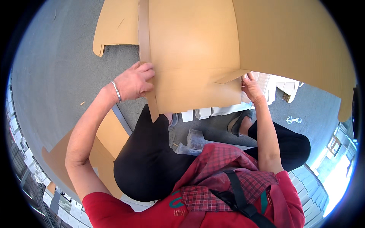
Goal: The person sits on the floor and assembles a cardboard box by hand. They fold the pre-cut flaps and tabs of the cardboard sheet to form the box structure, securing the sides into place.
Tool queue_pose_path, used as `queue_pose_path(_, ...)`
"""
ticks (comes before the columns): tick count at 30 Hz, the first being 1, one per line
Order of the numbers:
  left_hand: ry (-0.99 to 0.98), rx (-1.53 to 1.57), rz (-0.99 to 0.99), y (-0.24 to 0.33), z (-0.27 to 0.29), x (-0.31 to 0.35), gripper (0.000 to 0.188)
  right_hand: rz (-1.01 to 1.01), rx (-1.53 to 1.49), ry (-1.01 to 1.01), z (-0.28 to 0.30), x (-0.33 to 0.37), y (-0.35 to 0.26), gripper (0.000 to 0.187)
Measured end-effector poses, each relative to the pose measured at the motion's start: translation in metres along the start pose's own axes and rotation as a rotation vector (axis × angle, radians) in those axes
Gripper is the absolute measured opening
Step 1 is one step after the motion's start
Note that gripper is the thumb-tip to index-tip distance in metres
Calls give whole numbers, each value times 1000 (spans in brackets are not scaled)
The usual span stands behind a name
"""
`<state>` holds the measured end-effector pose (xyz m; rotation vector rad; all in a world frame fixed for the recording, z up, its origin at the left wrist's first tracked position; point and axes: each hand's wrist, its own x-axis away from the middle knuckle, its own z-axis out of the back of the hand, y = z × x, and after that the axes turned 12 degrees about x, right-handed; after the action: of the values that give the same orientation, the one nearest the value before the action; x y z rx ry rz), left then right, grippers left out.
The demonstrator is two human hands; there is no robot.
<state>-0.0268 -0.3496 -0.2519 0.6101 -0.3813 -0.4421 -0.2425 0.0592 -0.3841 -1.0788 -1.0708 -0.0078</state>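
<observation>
A large brown cardboard box (197, 57) stands open in front of me, its flaps spread wide. My left hand (135, 81), with a metal bangle on the wrist, presses on the box's left flap at the fold. My right hand (251, 88) grips the lower right edge of the front flap, next to a small folded tab (230, 77). Both hands are closed on the cardboard.
White cartons (213, 111) lie under the box on the grey floor (57, 68). A flat cardboard sheet (102, 140) rests by my left knee. A clear plastic bag (194, 142) lies between my legs, and a white string bundle (293, 120) is at right.
</observation>
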Motion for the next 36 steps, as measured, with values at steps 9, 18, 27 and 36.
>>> queue_pose_path(9, 375, 127, -103, 32, 4, -6, 34, 189, -134, 178, -9, -12, -3, 59)
queue_pose_path(18, 969, -18, 298, -1, -56, -29, 20, 49, 138, 83, -34, -26, -7, 21)
queue_pose_path(27, 1001, -291, 379, -27, -91, -44, 21, 73, 39, 378, -76, -21, -15, 36)
queue_pose_path(36, 442, -43, 286, 17, -105, -26, 90, 137, -160, 382, -80, -26, -22, 45)
